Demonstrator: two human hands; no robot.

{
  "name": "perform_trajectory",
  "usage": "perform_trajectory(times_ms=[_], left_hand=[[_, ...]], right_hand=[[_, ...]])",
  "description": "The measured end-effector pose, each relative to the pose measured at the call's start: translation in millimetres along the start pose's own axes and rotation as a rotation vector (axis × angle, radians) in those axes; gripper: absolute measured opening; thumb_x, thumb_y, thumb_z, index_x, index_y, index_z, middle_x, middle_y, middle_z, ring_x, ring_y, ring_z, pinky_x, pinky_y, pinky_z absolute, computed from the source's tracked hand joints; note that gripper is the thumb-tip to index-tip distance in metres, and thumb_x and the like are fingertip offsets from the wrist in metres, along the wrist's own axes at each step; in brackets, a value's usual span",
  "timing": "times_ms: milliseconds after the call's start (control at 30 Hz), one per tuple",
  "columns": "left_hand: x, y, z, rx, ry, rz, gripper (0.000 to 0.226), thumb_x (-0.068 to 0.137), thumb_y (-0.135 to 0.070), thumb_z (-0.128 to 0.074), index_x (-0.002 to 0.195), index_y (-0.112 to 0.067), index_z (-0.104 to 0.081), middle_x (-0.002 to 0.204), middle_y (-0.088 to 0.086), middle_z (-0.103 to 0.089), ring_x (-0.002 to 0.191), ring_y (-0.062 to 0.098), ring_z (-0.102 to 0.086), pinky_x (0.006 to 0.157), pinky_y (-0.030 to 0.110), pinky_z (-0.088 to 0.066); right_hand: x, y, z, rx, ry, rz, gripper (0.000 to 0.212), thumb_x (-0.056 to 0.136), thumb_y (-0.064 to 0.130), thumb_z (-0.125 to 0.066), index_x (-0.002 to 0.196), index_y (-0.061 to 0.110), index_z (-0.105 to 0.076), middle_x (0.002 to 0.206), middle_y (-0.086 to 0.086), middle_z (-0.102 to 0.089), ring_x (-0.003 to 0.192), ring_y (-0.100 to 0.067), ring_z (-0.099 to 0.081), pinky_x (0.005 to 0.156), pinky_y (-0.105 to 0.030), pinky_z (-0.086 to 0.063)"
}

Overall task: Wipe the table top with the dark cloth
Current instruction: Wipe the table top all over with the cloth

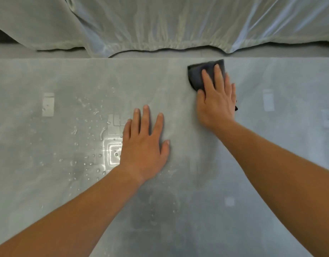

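Note:
A grey glossy table top (271, 154) fills the view. The dark cloth (196, 75) lies folded near the table's far edge, right of centre. My right hand (216, 101) presses flat on the cloth with fingers spread, covering its near part; a small corner shows at the hand's right side. My left hand (144, 143) rests palm down on the bare table at the centre, fingers apart, holding nothing. Water droplets (89, 138) are scattered over the table to the left of my left hand.
A pale sheer curtain (160, 25) hangs behind the table's far edge (67, 58), with a strip of grey floor under it. Bright reflections of ceiling lights show on the wet patch on the left.

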State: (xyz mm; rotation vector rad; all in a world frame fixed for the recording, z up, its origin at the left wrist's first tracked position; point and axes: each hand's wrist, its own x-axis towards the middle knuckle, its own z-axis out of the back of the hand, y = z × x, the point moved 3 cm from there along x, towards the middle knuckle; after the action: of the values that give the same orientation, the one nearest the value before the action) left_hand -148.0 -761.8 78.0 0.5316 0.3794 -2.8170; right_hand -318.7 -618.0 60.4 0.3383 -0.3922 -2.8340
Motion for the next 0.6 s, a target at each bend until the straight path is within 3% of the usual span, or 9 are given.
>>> perform_trajectory(times_ms=[67,100,200,267,467,533,600], left_hand=[[0,2,-2,-0.019,-0.004,-0.008,0.072,0.094,-0.055,-0.018,0.158,-0.026,-0.001,0.165,0.013,0.016,0.15,0.033,0.018,0.122,0.048,0.003],[0,2,-2,-0.025,-0.005,-0.01,0.072,0.094,-0.055,-0.018,0.158,-0.027,0.0,0.165,0.013,0.017,0.15,0.033,0.019,0.122,0.048,0.003],[0,4,-4,-0.029,-0.014,-0.017,0.071,0.095,-0.055,-0.017,0.158,-0.028,0.003,0.164,0.012,0.019,0.15,0.032,0.021,0.122,0.047,0.004],[0,5,-4,-0.035,-0.014,-0.018,0.072,0.095,-0.055,-0.017,0.158,-0.028,0.004,0.164,0.012,0.02,0.15,0.031,0.022,0.122,0.047,0.005],[0,5,-5,-0.04,-0.014,-0.031,0.071,0.096,-0.056,-0.017,0.157,-0.028,0.006,0.163,0.012,0.023,0.149,0.031,0.025,0.122,0.047,0.007],[-1,6,-7,-0.055,-0.023,-0.037,0.072,0.097,-0.055,-0.019,0.158,-0.026,0.005,0.164,0.013,0.022,0.149,0.031,0.026,0.122,0.047,0.007],[-2,7,-7,-0.072,-0.045,-0.04,0.073,0.097,-0.054,-0.022,0.158,-0.022,0.0,0.164,0.014,0.017,0.15,0.03,0.022,0.123,0.047,0.006]], right_hand=[[10,20,-5,-0.007,-0.03,-0.07,0.057,0.104,0.038,-0.031,0.159,0.032,-0.016,0.169,0.002,0.0,0.155,-0.029,0.002,0.125,-0.047,0.003],[5,29,-8,-0.024,-0.029,-0.015,0.057,0.104,0.038,-0.03,0.159,0.031,-0.017,0.169,0.002,-0.001,0.155,-0.03,0.002,0.125,-0.048,0.002],[-22,39,-17,-0.122,0.067,0.364,0.056,0.103,0.039,-0.031,0.157,0.031,-0.024,0.169,0.002,-0.009,0.155,-0.03,-0.005,0.125,-0.048,-0.003],[-17,31,-12,-0.143,0.123,0.47,0.056,0.102,0.04,-0.032,0.157,0.032,-0.026,0.168,0.003,-0.011,0.155,-0.028,-0.007,0.125,-0.047,-0.005],[25,40,-7,-0.03,-0.009,0.026,0.056,0.105,0.037,-0.03,0.159,0.033,-0.017,0.169,0.004,-0.003,0.155,-0.027,0.002,0.125,-0.045,0.003],[8,54,-15,-0.055,0.004,0.096,0.056,0.104,0.038,-0.03,0.159,0.032,-0.018,0.169,0.002,-0.003,0.155,-0.029,0.001,0.125,-0.046,0.001],[-14,58,-20,-0.123,0.06,0.308,0.056,0.104,0.04,-0.03,0.158,0.03,-0.022,0.169,0.001,-0.006,0.155,-0.03,-0.003,0.125,-0.048,-0.003]])
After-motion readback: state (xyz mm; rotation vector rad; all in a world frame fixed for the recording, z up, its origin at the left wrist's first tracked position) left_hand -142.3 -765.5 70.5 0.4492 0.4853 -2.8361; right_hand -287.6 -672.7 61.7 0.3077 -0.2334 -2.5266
